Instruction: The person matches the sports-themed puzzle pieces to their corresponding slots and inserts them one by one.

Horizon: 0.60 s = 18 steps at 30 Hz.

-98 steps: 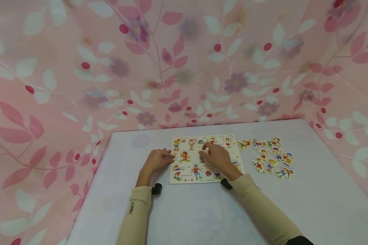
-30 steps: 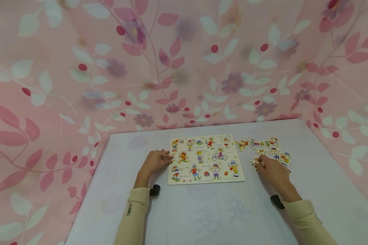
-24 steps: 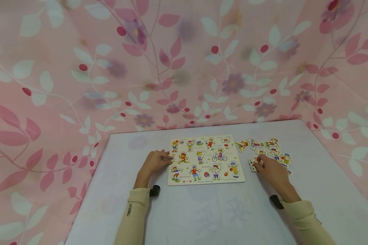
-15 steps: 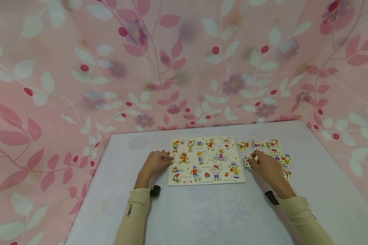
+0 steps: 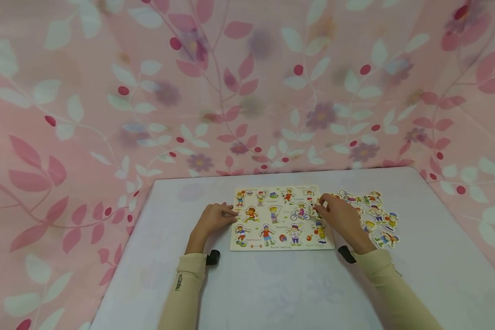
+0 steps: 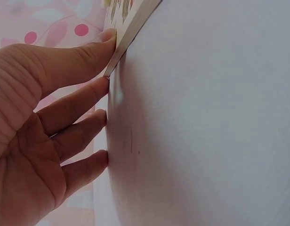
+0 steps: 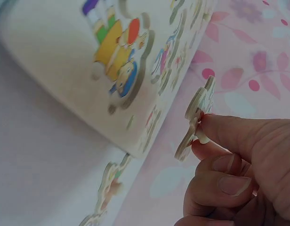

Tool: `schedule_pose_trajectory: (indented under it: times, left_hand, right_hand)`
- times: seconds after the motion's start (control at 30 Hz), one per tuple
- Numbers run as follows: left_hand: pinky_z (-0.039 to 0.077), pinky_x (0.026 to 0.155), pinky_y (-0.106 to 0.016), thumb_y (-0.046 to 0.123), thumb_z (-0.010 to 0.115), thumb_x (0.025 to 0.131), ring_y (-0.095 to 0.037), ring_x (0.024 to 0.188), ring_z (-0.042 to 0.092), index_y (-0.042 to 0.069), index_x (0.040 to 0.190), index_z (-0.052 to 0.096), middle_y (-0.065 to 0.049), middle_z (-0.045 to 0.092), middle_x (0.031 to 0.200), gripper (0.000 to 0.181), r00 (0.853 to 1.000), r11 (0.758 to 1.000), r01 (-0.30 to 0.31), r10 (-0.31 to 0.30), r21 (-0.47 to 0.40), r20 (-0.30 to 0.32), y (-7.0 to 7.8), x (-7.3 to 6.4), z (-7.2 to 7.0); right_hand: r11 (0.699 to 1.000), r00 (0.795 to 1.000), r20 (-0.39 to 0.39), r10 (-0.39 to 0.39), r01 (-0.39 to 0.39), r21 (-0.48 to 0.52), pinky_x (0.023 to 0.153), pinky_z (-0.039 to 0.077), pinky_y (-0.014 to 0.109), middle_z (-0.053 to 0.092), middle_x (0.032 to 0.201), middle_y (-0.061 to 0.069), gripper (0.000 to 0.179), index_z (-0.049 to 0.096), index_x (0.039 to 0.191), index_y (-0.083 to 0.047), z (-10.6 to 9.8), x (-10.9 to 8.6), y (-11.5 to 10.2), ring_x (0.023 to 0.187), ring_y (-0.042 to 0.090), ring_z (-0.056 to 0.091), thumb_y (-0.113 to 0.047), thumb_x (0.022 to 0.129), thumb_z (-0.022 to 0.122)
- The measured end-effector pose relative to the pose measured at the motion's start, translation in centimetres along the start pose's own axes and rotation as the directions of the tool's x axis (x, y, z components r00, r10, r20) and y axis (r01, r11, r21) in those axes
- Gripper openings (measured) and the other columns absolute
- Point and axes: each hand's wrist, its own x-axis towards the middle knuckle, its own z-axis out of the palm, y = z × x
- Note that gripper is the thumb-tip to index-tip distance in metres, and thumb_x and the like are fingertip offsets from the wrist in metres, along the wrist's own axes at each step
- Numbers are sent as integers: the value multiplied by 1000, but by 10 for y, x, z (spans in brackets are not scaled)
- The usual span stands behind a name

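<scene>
A light wooden puzzle board [image 5: 236, 248] with coloured sporty child figures lies flat on the table. My left hand [image 5: 211, 220] is at its left edge; in the left wrist view, the thumb rests on the board's top and the index fingertip touches its edge [image 6: 134, 28]. The other fingertips meet the white cloth. Over the board's right side, my right hand [image 5: 343, 221] pinches a wooden puzzle piece [image 7: 197, 103] between thumb and index finger. That piece is held tilted above the surface, its picture mostly turned away in the right wrist view.
Several loose puzzle pieces [image 5: 377, 213] lie in a cluster right of the board, partly hidden behind the right hand. A white cloth covers the table [image 5: 272, 293]. Pink floral fabric [image 5: 247, 91] hangs behind it and at the sides.
My right hand went from the board to the loose pieces, picked one up and carried it left to the board's right side. The left hand stays at the board's left edge.
</scene>
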Motion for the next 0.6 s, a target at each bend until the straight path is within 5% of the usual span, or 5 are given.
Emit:
schedule_pose_trajectory:
  times: [0.6]
  left_hand:
    - [28, 114, -48, 21, 83, 81, -28, 133, 48, 17, 98, 81, -2, 68, 121, 17, 1000, 999, 30, -30, 12, -3, 3, -1, 0]
  right_hand:
    - [996, 996, 35, -82, 81, 35, 40, 30, 28, 55, 65, -2, 20, 62, 102, -11, 26, 40, -30, 47, 15, 43, -30, 96, 65]
